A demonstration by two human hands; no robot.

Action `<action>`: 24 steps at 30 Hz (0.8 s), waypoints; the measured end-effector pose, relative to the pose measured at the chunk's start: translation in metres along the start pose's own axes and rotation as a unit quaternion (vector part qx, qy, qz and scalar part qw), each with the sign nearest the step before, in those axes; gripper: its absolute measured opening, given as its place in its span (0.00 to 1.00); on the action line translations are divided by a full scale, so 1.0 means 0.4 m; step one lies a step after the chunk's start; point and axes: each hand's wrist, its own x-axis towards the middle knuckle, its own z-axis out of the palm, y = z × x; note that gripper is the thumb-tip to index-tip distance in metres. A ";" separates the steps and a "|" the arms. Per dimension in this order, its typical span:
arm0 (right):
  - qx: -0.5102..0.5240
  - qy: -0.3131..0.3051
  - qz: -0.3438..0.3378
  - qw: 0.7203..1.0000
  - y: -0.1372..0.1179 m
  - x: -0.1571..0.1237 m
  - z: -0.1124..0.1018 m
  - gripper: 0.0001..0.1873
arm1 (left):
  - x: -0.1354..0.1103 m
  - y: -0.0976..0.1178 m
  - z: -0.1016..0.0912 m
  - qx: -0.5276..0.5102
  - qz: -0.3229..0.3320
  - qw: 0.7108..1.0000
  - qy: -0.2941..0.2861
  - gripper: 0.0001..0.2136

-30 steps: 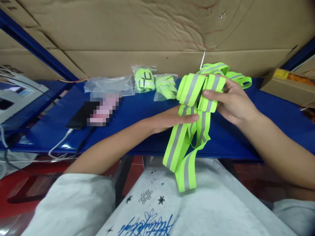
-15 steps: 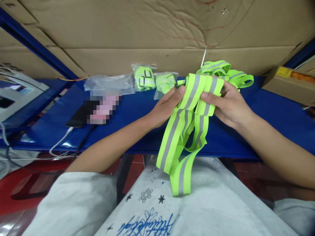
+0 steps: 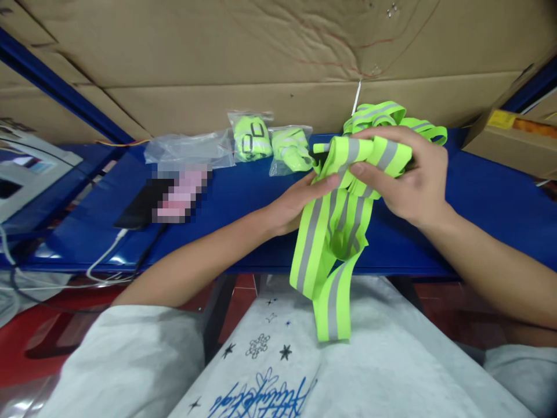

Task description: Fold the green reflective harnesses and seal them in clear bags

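No words being clearly made out, blue script [image 3: 261,397] being borne by the pale shirt [image 3: 391,360], a yellow label [image 3: 502,119] being carried by the cardboard box [image 3: 507,146], blurred dark print [image 3: 20,125] being shown on left cardboard [image 3: 30,103]

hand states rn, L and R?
Left hand: closed, holding the yellow-green strap, thumb on top.
Right hand: closed, gripping folds of the same strap.

Neon strap [image 3: 310,249] hides part of the left grip [image 3: 293,203]; the right edge crops the carton [image 3: 507,150].

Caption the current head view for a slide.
Left hand and right hand hold a folded, yellow-green reflective strap at a blue table.
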 end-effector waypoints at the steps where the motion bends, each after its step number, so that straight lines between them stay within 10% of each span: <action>1: -0.023 -0.008 -0.032 0.999 -0.010 -0.003 -0.002 0.18 | -0.003 0.002 -0.003 -0.008 -0.014 1.000 -0.022 0.26; 15: -0.158 -0.134 -0.309 0.928 0.015 -0.006 -0.027 0.24 | -0.017 0.035 -0.015 -0.113 -0.003 0.991 -0.073 0.24; 24: -0.112 -0.309 -0.136 0.934 0.027 0.002 -0.015 0.32 | 0.013 0.019 -0.047 -0.088 -0.020 0.996 0.015 0.16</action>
